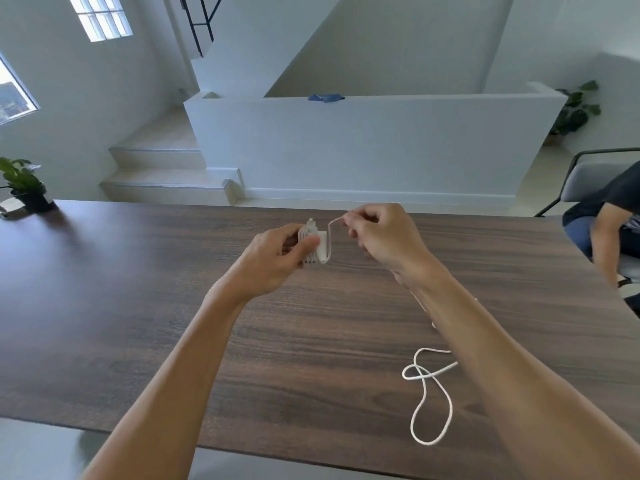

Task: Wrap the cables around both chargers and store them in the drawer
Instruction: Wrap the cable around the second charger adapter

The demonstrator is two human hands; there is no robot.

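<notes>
My left hand (277, 258) grips a small white charger (320, 245) above the dark wooden table (138, 306), with several turns of white cable wound around it. My right hand (384, 237) pinches the free end of that cable (333, 230) just right of the charger. A second white cable (429, 396) lies loose in loops on the table at the near right, partly hidden under my right forearm. Its charger is hidden, and no drawer is in view.
A potted plant (24, 185) stands at the table's far left corner. Another person (609, 216) sits on a chair at the right edge. Beyond the table are steps and a low white wall with a blue cloth (325, 97) on top.
</notes>
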